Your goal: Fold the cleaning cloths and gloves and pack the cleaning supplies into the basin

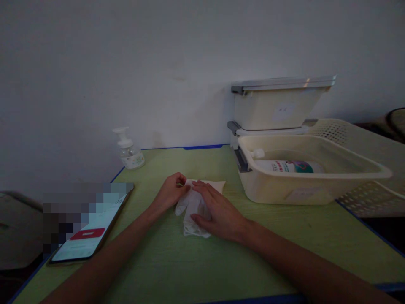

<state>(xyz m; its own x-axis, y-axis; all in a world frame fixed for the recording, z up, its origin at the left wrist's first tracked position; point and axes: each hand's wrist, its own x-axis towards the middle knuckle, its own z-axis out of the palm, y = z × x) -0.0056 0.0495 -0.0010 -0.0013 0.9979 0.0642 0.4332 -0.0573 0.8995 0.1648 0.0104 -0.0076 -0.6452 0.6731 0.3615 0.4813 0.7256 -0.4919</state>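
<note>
A thin whitish disposable glove (192, 211) lies on the green tabletop in front of me, its fingers toward the left and its cuff toward me. My left hand (172, 191) is closed at the glove's far left edge, thumb and curled fingers pinching it; the exact grip is partly hidden. Across the right part of the glove rests my right hand (218, 211), fingers stretched out and thumb apart. From beneath the right hand's fingertips a flat white piece (218, 185) sticks out at the back; whether it belongs to the glove I cannot tell.
A foam pump bottle (133, 158) stands at the back left. A phone or tablet (91, 232) lies at the left edge. On the right, a cream basin (291, 190) holds a white pump bottle (278, 166), with stacked lidded boxes (268, 112) behind and a perforated basket (370, 143) beside it.
</note>
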